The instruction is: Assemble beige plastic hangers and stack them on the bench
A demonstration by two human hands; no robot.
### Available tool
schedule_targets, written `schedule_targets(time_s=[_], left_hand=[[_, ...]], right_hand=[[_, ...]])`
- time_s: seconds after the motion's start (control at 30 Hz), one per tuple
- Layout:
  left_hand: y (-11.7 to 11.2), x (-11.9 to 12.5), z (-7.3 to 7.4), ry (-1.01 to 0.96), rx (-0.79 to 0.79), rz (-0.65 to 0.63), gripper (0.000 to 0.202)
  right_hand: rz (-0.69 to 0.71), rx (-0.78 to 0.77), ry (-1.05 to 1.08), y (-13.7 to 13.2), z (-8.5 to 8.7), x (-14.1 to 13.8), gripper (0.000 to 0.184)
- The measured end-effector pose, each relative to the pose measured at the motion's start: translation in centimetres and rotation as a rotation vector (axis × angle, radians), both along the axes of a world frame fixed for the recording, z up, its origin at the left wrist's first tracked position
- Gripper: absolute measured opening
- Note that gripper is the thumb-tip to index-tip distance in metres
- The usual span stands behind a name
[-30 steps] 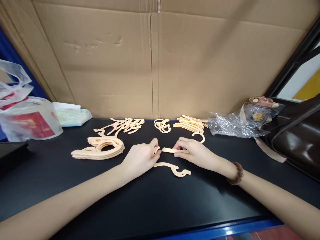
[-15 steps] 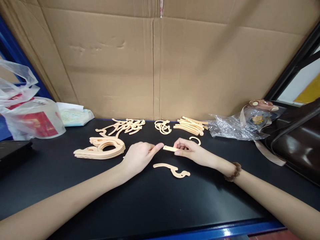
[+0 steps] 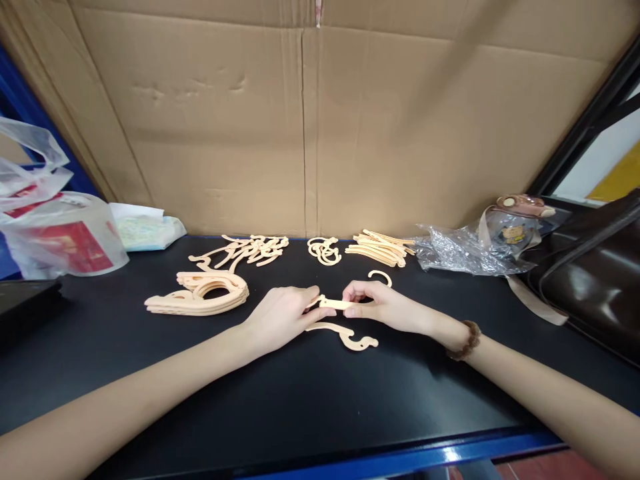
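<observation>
My right hand pinches a short cream plastic bar, which points left toward my left hand. Closed fingers of the left hand grip a cream curved hanger arm; most of it is hidden. The two pieces meet between the hands, though I cannot tell whether they are joined. Just below lies another curved hanger arm on the black table. A loose hanger hook rests behind the right hand. To the left, a stack of folded hangers lies flat.
Along the back lie a pile of hanger arms, a cluster of hooks and a heap of bars. Crinkled clear plastic and a brown bag are at right. A plastic bag stands left, before a cardboard wall.
The left hand's thumb has lowered and a hanger arm now shows in its fingers, against the bar. The right hand still holds the bar. The view has shifted slightly.
</observation>
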State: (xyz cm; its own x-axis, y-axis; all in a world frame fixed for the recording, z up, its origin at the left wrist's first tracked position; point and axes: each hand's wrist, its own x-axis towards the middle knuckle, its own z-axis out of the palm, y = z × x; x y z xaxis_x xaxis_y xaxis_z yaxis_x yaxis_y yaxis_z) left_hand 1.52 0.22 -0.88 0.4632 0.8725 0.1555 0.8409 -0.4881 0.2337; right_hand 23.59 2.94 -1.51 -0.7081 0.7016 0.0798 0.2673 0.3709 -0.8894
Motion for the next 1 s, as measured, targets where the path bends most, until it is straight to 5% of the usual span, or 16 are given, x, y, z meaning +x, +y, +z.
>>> schedule_targets(time_s=[1.0], left_hand=[[0.23, -0.37, -0.28, 0.035, 0.034, -0.094, 0.046]], right_hand=[[0.01, -0.067, 0.026, -0.2, 0.16, 0.11, 0.01]])
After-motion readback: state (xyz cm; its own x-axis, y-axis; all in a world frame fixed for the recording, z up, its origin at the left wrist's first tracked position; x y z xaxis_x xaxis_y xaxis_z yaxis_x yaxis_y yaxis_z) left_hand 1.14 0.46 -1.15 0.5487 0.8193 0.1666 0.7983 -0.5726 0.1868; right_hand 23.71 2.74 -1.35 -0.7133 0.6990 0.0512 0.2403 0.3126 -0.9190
